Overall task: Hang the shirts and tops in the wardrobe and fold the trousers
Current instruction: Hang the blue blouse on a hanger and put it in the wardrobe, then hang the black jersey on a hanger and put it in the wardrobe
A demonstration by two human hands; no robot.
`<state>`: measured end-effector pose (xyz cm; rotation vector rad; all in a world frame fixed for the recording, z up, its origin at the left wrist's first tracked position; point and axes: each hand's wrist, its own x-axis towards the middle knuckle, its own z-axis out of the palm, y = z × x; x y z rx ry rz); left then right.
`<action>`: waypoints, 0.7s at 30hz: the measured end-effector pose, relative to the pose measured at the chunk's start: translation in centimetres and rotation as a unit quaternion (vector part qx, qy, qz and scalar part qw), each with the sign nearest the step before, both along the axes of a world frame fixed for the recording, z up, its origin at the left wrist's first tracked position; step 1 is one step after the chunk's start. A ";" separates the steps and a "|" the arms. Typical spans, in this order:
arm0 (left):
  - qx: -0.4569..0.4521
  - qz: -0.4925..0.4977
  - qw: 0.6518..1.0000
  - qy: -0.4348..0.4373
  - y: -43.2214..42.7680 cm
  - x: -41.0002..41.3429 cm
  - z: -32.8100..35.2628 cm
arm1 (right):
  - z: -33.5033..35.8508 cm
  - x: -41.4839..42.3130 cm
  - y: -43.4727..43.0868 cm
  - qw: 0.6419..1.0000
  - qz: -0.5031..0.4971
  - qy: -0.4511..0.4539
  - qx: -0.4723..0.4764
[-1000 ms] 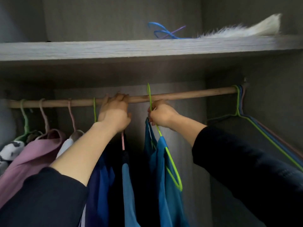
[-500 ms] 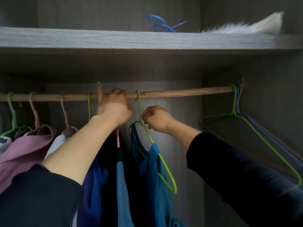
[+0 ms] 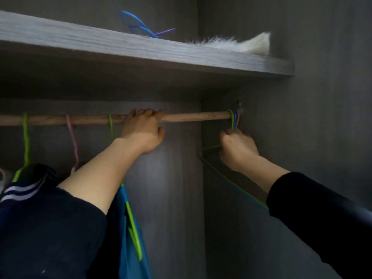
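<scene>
Several tops hang from the wooden rail (image 3: 191,117): a dark striped top (image 3: 40,174) under its left part and a blue top (image 3: 128,264) on a green hanger nearer its middle. Hanging looks well under way. No trousers show. The left hand (image 3: 143,129) curls over the rail's middle. The right hand (image 3: 237,148) clamps the empty hangers (image 3: 233,119) at the rail's right end, likely to fetch one. No writing is legible.
</scene>
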<state>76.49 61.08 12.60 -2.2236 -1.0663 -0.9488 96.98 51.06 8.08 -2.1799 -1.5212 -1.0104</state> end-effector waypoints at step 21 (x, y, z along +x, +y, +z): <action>0.051 -0.068 0.993 -0.088 2.2 0.5 -1.5 | 1.6 -2.0 1.6 0.939 0.103 0.307 0.111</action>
